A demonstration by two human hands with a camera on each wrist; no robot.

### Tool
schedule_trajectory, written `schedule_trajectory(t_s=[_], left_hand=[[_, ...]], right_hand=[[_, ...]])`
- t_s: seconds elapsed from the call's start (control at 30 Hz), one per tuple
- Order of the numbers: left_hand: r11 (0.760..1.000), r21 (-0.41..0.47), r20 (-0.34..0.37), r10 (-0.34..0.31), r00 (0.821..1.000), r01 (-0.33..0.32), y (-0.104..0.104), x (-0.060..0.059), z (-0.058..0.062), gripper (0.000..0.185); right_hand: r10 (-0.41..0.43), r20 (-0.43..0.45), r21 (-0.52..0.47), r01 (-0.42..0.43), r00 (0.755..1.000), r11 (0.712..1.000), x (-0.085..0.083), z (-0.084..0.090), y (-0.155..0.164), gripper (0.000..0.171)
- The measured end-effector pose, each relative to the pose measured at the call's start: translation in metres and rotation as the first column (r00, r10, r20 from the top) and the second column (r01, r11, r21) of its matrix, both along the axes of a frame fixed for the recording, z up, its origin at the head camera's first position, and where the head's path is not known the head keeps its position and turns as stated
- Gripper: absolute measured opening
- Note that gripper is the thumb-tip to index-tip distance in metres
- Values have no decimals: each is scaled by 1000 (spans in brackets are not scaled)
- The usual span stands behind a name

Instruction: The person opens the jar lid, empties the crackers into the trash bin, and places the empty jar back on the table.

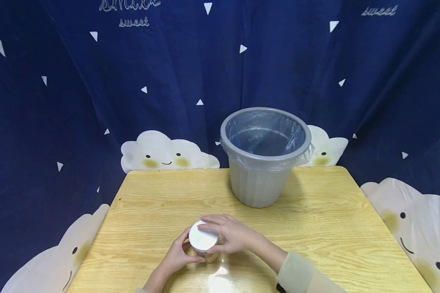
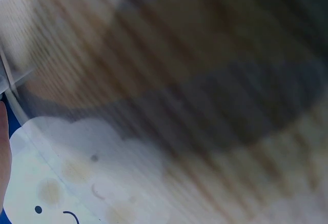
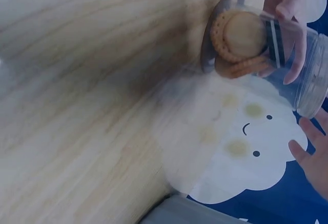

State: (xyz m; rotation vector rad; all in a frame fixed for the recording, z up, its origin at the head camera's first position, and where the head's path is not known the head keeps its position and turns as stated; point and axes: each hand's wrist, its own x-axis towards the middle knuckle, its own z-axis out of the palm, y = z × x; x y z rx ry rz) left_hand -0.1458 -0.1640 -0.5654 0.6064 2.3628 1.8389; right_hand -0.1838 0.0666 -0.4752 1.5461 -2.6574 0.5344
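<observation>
My left hand (image 1: 177, 254) curved around the left side of a jar (image 1: 212, 257), thumb on the near side, fingers clamped on its wall. My right hand (image 1: 232, 236) came over the top from the other side, its fingers spread across the far edge of the white lid (image 1: 202, 240) and the thumb at the near edge, so that I gripped the lid between them. The jar stood upright on the wooden counter (image 1: 161, 199), nearer to me than the grey bin (image 1: 254, 183) and to the left of it. Round biscuits (image 3: 245, 34) showed through the jar's clear wall, low down, with a dark band (image 3: 275, 42) above them. The bin had a clear plastic liner (image 1: 308, 155) folded over its rim. My pale right sleeve (image 1: 297, 270) lay well in front of the bin. Behind the bin hung a dark blue curtain (image 1: 176, 61) with white triangles and smiling clouds; one cloud (image 1: 168, 152) appeared just left of the bin, along the counter's far edge. From my left wrist, the wood grain was blurred, and I could not tell from there how those fingers held the jar.
</observation>
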Motion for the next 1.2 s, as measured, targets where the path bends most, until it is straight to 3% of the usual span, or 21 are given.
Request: schedule_trajectory(t_s=[0.33, 0.67, 0.8, 1.03, 1.2], left_hand=[[1000, -10, -7, -4, 1000, 4, -1, -1, -1, 92], [1000, 13, -50, -22, 999, 22, -2, -3, -3, 90], [1000, 10, -44, -26, 999, 26, -3, -3, -2, 88], [1000, 8, -2, -21, 1000, 21, -1, -1, 0, 90], [1000, 15, -19, -22, 1000, 22, -1, -1, -1, 89]], right_hand=[[-103, -133, -72, 94, 986, 993, 12, -7, -8, 70], [-219, -190, -128, 197, 957, 972, 22, -17, -16, 71], [-252, -196, -133, 229, 948, 964, 23, -20, -18, 72], [-261, -161, -144, 239, 952, 960, 26, -24, -19, 70], [-260, -156, -143, 239, 953, 961, 26, -24, -19, 69]])
